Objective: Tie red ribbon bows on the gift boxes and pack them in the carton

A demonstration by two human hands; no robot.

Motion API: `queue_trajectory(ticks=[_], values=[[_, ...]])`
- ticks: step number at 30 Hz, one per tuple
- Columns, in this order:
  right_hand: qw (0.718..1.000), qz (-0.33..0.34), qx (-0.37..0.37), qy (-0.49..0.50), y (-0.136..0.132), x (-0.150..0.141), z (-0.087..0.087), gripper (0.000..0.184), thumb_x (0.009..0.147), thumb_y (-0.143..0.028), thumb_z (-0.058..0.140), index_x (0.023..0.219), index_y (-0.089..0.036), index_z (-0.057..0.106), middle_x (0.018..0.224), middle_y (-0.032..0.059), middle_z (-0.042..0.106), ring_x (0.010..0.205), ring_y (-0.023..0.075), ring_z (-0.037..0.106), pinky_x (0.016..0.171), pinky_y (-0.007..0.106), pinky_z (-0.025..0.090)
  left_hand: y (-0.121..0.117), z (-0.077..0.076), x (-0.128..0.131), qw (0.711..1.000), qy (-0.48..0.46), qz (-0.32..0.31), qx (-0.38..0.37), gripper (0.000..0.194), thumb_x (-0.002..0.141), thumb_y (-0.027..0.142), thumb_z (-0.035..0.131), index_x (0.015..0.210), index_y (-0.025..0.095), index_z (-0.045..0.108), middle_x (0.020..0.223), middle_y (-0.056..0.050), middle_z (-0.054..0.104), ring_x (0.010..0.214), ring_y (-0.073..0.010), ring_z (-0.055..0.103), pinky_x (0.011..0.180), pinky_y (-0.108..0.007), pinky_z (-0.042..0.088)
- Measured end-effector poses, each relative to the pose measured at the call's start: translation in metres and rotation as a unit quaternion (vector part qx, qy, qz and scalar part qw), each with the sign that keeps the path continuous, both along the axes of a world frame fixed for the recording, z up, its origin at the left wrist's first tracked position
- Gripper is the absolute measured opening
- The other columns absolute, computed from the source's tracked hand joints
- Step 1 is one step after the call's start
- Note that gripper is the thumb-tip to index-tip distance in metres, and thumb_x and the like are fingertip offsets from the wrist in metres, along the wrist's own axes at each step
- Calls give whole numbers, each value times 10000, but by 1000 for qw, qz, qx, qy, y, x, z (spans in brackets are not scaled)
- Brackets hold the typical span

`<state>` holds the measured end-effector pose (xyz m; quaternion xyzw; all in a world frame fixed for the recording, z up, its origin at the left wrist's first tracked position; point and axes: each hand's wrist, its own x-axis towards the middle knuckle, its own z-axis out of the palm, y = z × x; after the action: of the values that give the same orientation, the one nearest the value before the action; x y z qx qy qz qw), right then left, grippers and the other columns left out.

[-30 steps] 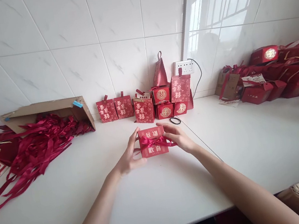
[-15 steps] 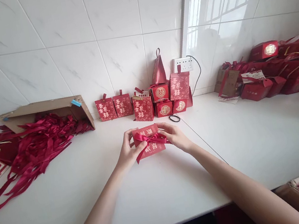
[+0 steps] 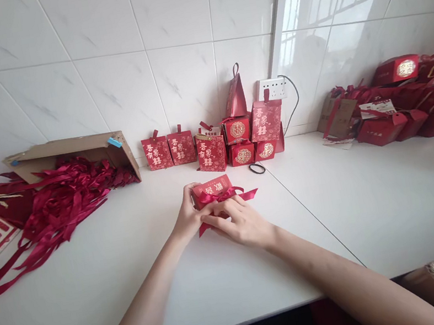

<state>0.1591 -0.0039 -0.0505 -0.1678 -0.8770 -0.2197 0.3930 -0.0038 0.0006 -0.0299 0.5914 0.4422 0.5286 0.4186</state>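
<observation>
A small red gift box (image 3: 216,184) with pale lettering sits just above the white table, a crimson satin ribbon (image 3: 250,194) tied round it in a bow. My left hand (image 3: 187,215) grips the box by its left side, with the thumb across the front. Across the box's near face lies my right hand (image 3: 241,220), its fingers bent and pinching the ribbon close to my left thumb. It hides the lower lettering and much of the bow's middle. One ribbon tail hangs at lower left; another sticks out to the right.
Several finished red boxes (image 3: 212,152) stand against the tiled wall. At left, a cardboard carton (image 3: 71,145) spills loose ribbons (image 3: 62,217). A black ring (image 3: 257,168) lies behind the box. More red boxes (image 3: 383,130) pile up at right, and another carton (image 3: 431,281) sits lower right.
My right hand has left the box's right side and come across its front to the ribbon by my left thumb. My left hand still holds the box. The view has shifted slightly.
</observation>
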Motion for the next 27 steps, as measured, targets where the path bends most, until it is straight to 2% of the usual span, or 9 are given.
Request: queue_trajectory(ticks=[6, 12, 18, 22, 27], values=[[999, 1, 15, 29, -3, -3, -4, 125, 886, -117, 513, 885, -167, 628, 806, 45, 557, 721, 147, 462, 639, 291, 338, -4, 7, 1, 1000, 24, 11, 5, 528, 623, 382, 701, 1011, 220, 381, 919, 9, 525, 870, -170, 554, 837, -307, 447], [1000, 5, -1, 31, -11, -12, -3, 149, 908, -161, 501, 984, -134, 626, 837, 67, 576, 776, 162, 487, 663, 299, 341, -5, 8, 5, 999, 24, 20, -22, 599, 577, 354, 750, 1015, 218, 364, 973, -5, 515, 882, -171, 571, 823, -318, 477], [999, -1, -13, 38, -12, -14, -5, 147, 885, -115, 504, 834, -169, 630, 803, 40, 591, 716, 146, 456, 633, 293, 322, -4, 5, 2, 999, 33, 20, -14, 574, 620, 361, 737, 1027, 222, 357, 917, 13, 521, 859, -156, 564, 831, -308, 459], [998, 26, -19, 58, -13, -14, -3, 126, 864, -103, 522, 790, -162, 605, 793, 37, 600, 697, 144, 439, 621, 288, 330, -6, 6, 6, 998, 39, 35, -18, 634, 586, 351, 758, 1047, 219, 342, 959, -2, 519, 874, -162, 571, 825, -313, 460], [997, 69, -22, 38, -13, -12, -3, 230, 892, -35, 417, 828, -169, 593, 794, 34, 606, 723, 136, 478, 675, 262, 395, -10, 10, 13, 995, 58, 78, -20, 639, 542, 312, 752, 1034, 213, 356, 946, -9, 541, 850, -173, 581, 772, -317, 479]])
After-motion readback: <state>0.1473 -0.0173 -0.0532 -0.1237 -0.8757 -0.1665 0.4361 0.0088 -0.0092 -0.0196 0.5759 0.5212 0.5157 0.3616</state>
